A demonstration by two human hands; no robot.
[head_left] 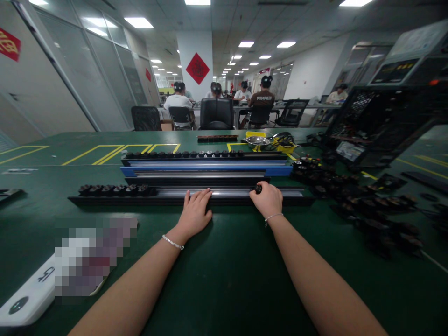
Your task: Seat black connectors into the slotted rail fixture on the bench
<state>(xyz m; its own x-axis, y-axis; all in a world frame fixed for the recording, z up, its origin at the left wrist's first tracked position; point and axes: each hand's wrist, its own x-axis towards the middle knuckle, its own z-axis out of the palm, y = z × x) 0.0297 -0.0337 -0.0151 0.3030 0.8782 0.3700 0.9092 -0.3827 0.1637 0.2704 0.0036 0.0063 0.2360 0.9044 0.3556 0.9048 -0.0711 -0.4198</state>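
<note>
A long black rail with a shiny metal channel (231, 192) lies crosswise in front of me. Several small black parts (115, 190) sit in a row at its left end. My left hand (196, 212) rests on the rail's near edge near the middle, fingers stretched out and nothing held. Farther right, my right hand (269, 199) is closed on a small black part (258, 189) at the channel. Its exact kind is too small to make out. Behind this rail lie a blue rail (210, 171) and another black rail (273, 156) with a row of black parts along it.
Loose black parts (374, 205) are heaped on the green table (224, 280) at right, before an open computer case (364, 126). A metal bowl (258, 141) and yellow trays (285, 145) stand at the back. A white device (31, 291) lies front left. People (178, 100) sit beyond.
</note>
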